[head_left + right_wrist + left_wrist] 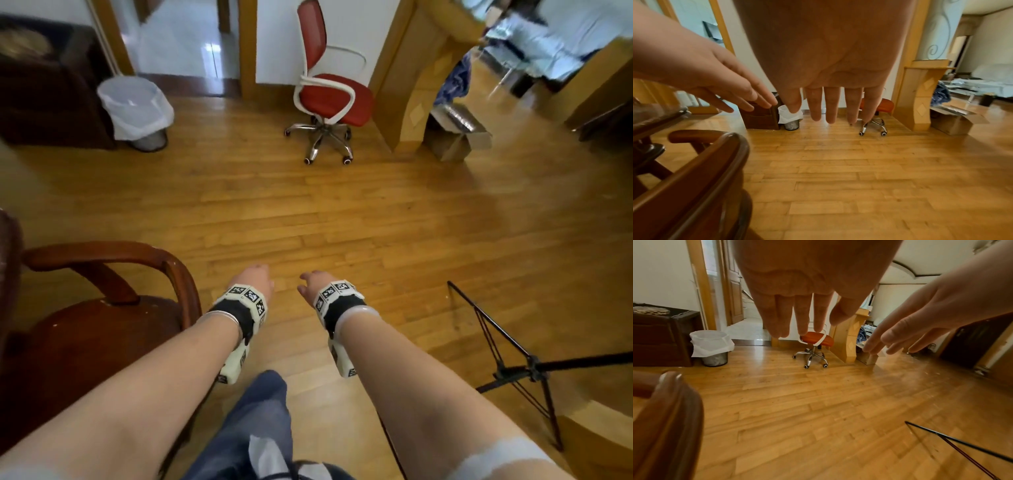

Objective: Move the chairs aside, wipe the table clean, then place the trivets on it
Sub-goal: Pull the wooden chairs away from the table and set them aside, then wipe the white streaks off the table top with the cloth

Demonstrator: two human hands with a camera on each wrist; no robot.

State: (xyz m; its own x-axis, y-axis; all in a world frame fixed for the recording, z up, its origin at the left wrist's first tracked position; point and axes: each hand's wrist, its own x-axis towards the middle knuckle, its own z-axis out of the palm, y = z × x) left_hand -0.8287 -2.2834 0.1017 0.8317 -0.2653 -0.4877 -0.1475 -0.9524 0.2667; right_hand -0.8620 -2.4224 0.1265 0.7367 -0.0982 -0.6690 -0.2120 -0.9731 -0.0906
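Observation:
A dark wooden armchair (102,308) stands at my lower left, its curved arm rail (701,170) close below my hands. My left hand (255,279) hangs just right of that rail with straight fingers (797,316), holding nothing. My right hand (313,281) hovers beside it, fingers (830,105) straight and empty. A red swivel chair (329,92) with white arms stands by the far wall. Part of a dark table edge (655,116) shows at the left of the right wrist view. No trivets or cloth are in view.
A lined waste bin (137,109) sits beside a dark cabinet (44,85) at the far left. A black tripod (520,366) stands at my lower right. An open cardboard box (459,133) lies by a wooden pillar (407,78). Bare wood floor (342,212) spreads ahead.

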